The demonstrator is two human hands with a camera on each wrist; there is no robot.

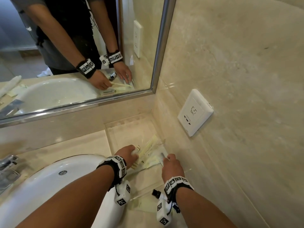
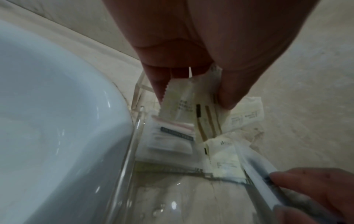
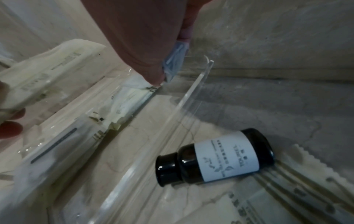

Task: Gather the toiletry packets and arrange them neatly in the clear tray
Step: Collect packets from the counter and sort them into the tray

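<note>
On the counter [image 1: 54,145] at far left sits 1 tap [image 1: 7,168], then 1 white sink [image 1: 49,183], w/ the clear tray [image 1: 115,127] just right of it, tucked into the corner vs. the tiled wall [image 1: 230,79]. Tray holds a loose pile of pale toiletry packets [image 1: 151,153] overlapping each other, approx. 5 or 6 in the left wrist view, exact count can't be told. Nearest the sink-side wall of the tray lies 1 flat white packet w/ a dark blue stripe [image 2: 172,139]; next to it 1 packet w/ brown stripes [image 2: 206,121], and further right 1 crumpled cream packet [image 2: 247,116]. Left hand [image 1: 127,154] is over the pile, thumb and fingers [image 2: 159,84] pinching 1 packet w/ a zigzag edge [image 2: 182,98] by its top end. Right hand [image 1: 171,167] is at the tray's right side, fingers closed on 1 thin bluish-white packet [image 3: 176,60] whose low end touches the tray floor. Outside the tray, on the near side of its clear wall, 1 dark bottle w/ a white label [image 3: 214,157] lies on its side on the counter, atop 1 more striped packet [image 3: 287,181]. Wall on the right carries 1 white socket plate [image 1: 195,112]; the mirror [image 1: 74,46] runs above the counter.
</note>
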